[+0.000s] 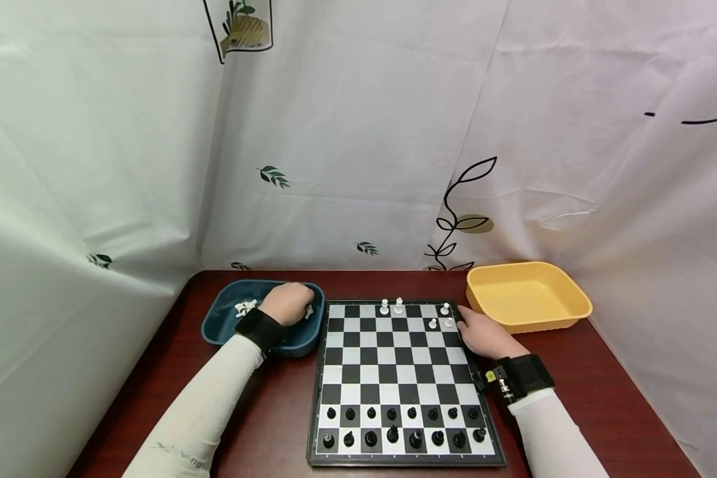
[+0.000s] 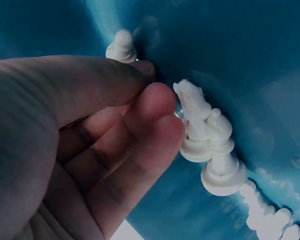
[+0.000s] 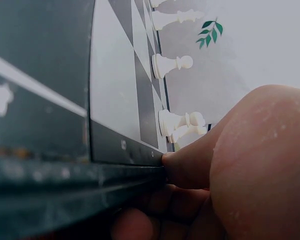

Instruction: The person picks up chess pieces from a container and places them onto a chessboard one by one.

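My left hand (image 1: 288,303) is down in the blue tray (image 1: 218,323) at the far left of the bench (image 1: 597,405), fingers (image 2: 155,107) curled among the loose white chess pieces (image 2: 205,135) and touching a knight, though I cannot tell whether anything is pinched. I'd judge it best to take one piece by its narrow neck, not a heap. My right hand (image 1: 484,335) rests against the chessboard (image 1: 394,372) at its right edge, thumb pressed there, holding nothing; keeping it pressed should steady the board.
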Demonstrator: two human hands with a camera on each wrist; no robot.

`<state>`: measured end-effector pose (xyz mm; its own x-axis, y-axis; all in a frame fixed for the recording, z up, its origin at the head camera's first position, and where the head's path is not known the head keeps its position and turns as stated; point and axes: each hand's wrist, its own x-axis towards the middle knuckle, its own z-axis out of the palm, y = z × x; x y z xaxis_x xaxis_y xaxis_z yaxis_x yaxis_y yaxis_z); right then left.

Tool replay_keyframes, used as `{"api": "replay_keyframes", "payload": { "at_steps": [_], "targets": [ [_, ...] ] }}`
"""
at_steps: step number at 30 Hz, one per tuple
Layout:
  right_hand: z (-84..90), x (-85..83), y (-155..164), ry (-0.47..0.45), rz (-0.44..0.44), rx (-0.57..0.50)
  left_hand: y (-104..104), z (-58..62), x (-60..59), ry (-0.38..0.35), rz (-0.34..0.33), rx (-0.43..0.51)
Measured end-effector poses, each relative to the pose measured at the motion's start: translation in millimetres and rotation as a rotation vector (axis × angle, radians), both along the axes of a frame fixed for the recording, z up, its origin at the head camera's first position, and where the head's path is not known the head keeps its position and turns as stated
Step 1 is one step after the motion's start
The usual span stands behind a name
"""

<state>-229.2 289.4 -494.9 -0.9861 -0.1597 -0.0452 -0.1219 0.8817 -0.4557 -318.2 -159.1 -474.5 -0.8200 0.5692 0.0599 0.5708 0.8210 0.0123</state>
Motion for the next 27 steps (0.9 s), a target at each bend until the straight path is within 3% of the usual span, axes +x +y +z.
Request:
{"api": "replay_keyframes", "payload": {
  "at_steps": [16,27],
  "targets": [
    [1.4,1.8,0,0.0,-0.006,-0.004,-6,5.4,4.6,0.033,0.004,0.035],
    [-1.9,0.3,-1,-0.022,-0.01,0.011,-9,12.8,7.6,0.11,0.007,0.078]
  ]
}}
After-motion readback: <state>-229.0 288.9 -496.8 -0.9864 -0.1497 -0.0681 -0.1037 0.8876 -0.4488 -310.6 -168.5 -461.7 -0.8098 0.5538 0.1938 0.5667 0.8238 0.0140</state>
